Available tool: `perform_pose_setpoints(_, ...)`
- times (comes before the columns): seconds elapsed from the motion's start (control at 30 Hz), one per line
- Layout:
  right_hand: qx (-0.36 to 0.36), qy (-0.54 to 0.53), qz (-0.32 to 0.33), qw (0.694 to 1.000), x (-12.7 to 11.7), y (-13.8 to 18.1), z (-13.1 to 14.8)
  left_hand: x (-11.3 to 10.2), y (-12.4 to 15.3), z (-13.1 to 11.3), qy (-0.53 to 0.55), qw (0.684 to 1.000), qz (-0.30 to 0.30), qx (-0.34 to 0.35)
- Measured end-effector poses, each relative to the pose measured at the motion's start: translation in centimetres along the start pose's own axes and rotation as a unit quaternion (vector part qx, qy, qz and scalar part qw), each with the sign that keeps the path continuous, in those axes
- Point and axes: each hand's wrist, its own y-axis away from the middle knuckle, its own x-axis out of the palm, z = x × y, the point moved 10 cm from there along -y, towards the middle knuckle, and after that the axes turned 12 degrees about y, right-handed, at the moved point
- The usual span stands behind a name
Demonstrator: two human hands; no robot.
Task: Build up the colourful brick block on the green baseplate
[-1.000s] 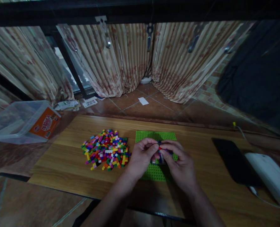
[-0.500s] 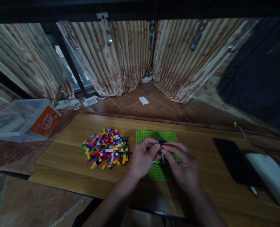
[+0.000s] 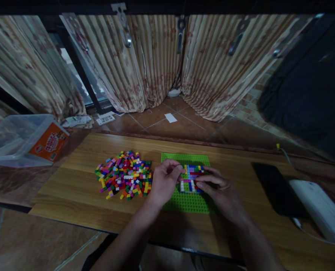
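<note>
A block of colourful toy bricks (image 3: 192, 176) in several colours sits on the green baseplate (image 3: 181, 205). My left hand (image 3: 165, 180) is at its left side, thumb and forefinger pinched together. A small reddish brick (image 3: 182, 171) shows at those fingertips. At the right side of the built bricks is my right hand (image 3: 219, 190), its fingers apart and the tips touching or very near the edge. It covers part of the right end of the bricks.
A heap of loose bricks (image 3: 124, 175) lies left of the baseplate on the wooden table (image 3: 71, 188). A clear plastic bin (image 3: 17, 139) stands beyond the table's left end. On the right lie a black phone-like slab (image 3: 277, 188) and a white device (image 3: 317, 209) with a cable.
My hands have moved apart from their meeting point over the built bricks, uncovering most of them. The right hand's fingers have spread at the right edge. The camera view has shifted slightly.
</note>
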Motion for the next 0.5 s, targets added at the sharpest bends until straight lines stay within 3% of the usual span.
perform_pose_setpoints(0.5,0.022,-0.003,-0.059,0.998,0.06,0.04,-0.35,0.25,0.13,0.41,-0.019,1.0,0.009,-0.009)
